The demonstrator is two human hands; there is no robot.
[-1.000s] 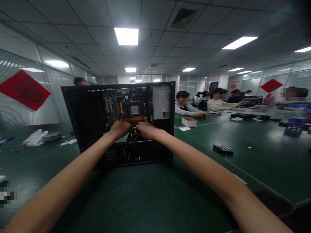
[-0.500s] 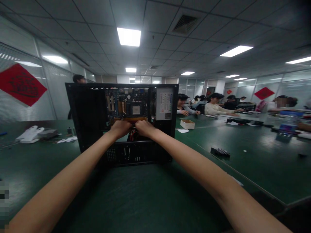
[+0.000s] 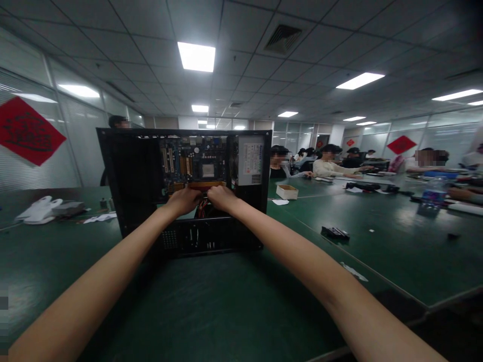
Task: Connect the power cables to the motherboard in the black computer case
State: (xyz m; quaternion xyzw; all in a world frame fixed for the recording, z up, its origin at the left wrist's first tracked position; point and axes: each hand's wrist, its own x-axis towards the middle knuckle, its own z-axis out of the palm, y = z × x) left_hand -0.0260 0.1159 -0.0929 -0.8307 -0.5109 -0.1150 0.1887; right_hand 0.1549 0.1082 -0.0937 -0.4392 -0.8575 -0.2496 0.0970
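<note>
An open black computer case point(image 3: 132, 191) stands upright on the green table point(image 3: 211, 306), with its motherboard point(image 3: 192, 163) and a grey power supply point(image 3: 251, 161) facing me. Both my arms reach into it. My left hand point(image 3: 183, 200) and my right hand point(image 3: 222, 197) are side by side, fingers curled, at the lower edge of the motherboard where an orange slot strip and red and black cables point(image 3: 203, 207) show. What the fingers grip is hidden behind the knuckles.
A small black part point(image 3: 335, 233) lies on the table to the right, and a white box point(image 3: 287, 191) sits farther back. White gloves and a grey box point(image 3: 49, 209) lie at the left. Several people sit at the tables on the right; one stands behind the case.
My hands stay at the same spot in the case, now slightly closer together. The view has shifted a little; the case has not moved on the table.
</note>
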